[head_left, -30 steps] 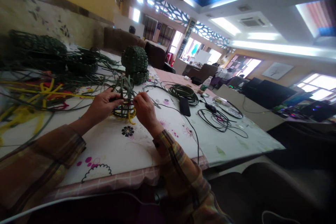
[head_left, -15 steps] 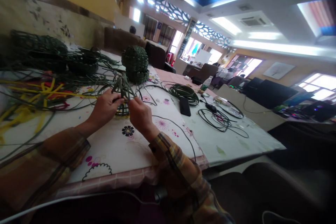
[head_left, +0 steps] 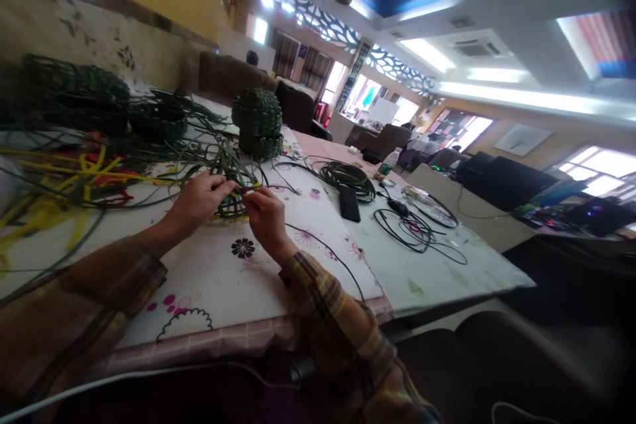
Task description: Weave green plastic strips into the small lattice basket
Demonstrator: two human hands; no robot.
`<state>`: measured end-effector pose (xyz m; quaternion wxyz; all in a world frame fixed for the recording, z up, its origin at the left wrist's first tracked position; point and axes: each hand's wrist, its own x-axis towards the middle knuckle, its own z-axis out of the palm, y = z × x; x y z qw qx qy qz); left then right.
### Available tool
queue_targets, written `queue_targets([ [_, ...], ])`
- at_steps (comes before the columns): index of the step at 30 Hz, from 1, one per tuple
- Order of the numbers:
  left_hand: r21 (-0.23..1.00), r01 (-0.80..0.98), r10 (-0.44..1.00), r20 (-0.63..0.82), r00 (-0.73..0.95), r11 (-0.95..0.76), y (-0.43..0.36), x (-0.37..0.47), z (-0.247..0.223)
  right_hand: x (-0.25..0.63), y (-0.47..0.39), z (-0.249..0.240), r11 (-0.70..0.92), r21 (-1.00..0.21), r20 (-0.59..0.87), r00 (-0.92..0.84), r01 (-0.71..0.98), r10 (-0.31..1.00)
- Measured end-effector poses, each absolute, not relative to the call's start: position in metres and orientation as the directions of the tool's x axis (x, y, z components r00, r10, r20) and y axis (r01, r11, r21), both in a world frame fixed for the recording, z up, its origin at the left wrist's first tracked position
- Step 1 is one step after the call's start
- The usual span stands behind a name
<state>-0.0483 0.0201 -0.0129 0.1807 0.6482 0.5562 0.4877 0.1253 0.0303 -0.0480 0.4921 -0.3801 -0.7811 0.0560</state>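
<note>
- Brown checked cloth covers both forearms in the sleeves point(head_left: 322, 285), which reach over the near edge of the table point(head_left: 218, 295).
- Both hands are narrow, with thumb against fingers. The left hand point(head_left: 199, 199) pinches the left upper side of the small woven piece point(head_left: 230, 207); the right hand point(head_left: 267, 212) pinches its right upper side. Exactly which strip each one holds, I cannot tell.
- This small woven piece is between the hands, low on the table, with loose green strips point(head_left: 224, 160) rising from its top. I judge it light and springy, not fragile, but a little slippery, and the open ends may slide out. Better to grip near the woven rim, where strips cross, than by the free ends.
- To the left, near the hands, lie yellow strips point(head_left: 82, 175) in a tangle.
- To the right, a black phone point(head_left: 349, 204) lies just beside the green coil point(head_left: 345, 173).
- Farther, behind the loose strips, stands a rounded dark green weave point(head_left: 257, 122).
</note>
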Motion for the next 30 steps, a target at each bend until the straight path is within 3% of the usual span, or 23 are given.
queue_targets([
  [8,0.878,0.408,0.932,0.332,-0.142,-0.251,0.025,-0.047,-0.019,0.12,0.027,-0.05,0.694,-0.416,0.706,-0.272,0.588,0.654],
  [14,0.8,0.52,0.91,0.403,-0.098,-0.298,0.023,-0.048,-0.012,0.122,0.031,-0.054,0.693,-0.392,0.708,-0.282,0.605,0.647],
  [19,0.806,0.489,0.901,0.426,-0.085,-0.335,0.025,-0.047,-0.016,0.124,0.033,-0.054,0.705,-0.408,0.704,-0.292,0.58,0.647],
  [26,0.814,0.465,0.894,0.438,-0.094,-0.349,0.025,-0.047,-0.021,0.124,0.023,-0.044,0.645,-0.641,0.658,-0.135,0.416,0.741],
  [30,0.82,0.449,0.893,0.44,-0.1,-0.354,0.025,-0.047,-0.02,0.121,0.019,-0.043,0.458,-0.871,0.469,0.025,0.18,0.883],
])
